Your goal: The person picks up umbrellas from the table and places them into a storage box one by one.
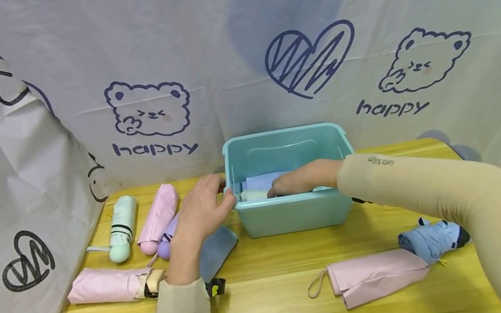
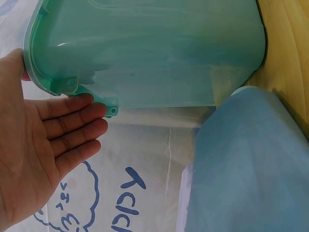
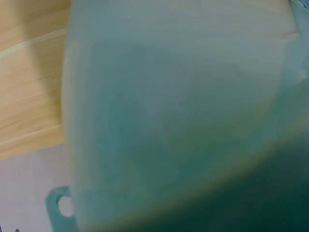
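My left hand (image 1: pixel 203 204) is at the left end of a teal plastic bin (image 1: pixel 297 215), its thumb at the rim. In the left wrist view its fingers (image 2: pixel 77 128) lie straight beside the bin's corner. My right hand (image 1: pixel 302 178) reaches down inside the bin, over a pale green folded bundle (image 1: pixel 253 195) and a lavender-blue one (image 1: pixel 262 181). Its fingertips are low among them, and I cannot tell whether they grip anything. The bin's wall (image 3: pixel 174 96) fills most of the right wrist view, hiding that hand.
Left of the bin lie folded umbrellas: mint (image 1: pixel 123 226), pink (image 1: pixel 160 217), purple (image 1: pixel 164 248), another pink (image 1: pixel 104 284) and blue (image 1: pixel 217 253), partly behind my left arm. At the front right are a dusty-pink umbrella (image 1: pixel 377 274) and a blue one (image 1: pixel 429 242). A printed cloth (image 1: pixel 232 109) hangs behind.
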`<state>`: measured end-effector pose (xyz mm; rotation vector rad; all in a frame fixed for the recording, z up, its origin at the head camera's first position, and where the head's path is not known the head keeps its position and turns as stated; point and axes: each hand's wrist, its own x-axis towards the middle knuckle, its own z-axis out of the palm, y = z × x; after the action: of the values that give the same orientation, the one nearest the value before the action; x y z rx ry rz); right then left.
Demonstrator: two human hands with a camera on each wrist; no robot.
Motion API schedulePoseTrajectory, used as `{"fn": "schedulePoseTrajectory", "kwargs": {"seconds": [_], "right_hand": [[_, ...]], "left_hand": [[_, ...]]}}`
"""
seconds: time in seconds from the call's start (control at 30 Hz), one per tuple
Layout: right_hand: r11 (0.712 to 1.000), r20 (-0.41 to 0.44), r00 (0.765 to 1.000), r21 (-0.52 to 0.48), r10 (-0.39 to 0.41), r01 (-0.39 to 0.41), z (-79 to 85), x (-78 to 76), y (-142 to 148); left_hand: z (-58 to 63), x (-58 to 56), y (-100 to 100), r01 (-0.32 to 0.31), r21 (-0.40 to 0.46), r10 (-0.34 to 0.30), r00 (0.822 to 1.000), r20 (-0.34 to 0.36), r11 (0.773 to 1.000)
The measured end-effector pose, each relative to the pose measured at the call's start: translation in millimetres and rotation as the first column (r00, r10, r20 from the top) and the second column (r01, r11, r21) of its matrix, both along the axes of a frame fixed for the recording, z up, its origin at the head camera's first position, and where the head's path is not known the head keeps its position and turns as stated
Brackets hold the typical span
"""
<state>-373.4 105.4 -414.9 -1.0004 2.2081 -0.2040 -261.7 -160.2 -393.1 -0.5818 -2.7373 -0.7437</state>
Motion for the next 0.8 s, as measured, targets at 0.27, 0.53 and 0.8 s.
{"fn": "schedulePoseTrajectory", "kwargs": {"seconds": [0.27,0.53,0.8], "right_hand": [[0.989,-0.069,0.990,-0.068,0.127,-0.131,19.4,15.1,0],[0.992,-0.134,0.985,-0.043,0.108,-0.115,53.3,47.2,-1],[0.992,-0.137,0.987,-0.085,0.083,-0.096,57.9,49.1,9]], "left_hand": [[0.9,0.2,1,0.000,0.001,0.000,1.000,-0.004,1.000],[1.4,0.3,1,0.008,0.004,-0.008,1.000,-0.012,1.000],[0.9,-0.1,1,0.011,0.009,-0.011,1.000,-0.015,1.000]]}}
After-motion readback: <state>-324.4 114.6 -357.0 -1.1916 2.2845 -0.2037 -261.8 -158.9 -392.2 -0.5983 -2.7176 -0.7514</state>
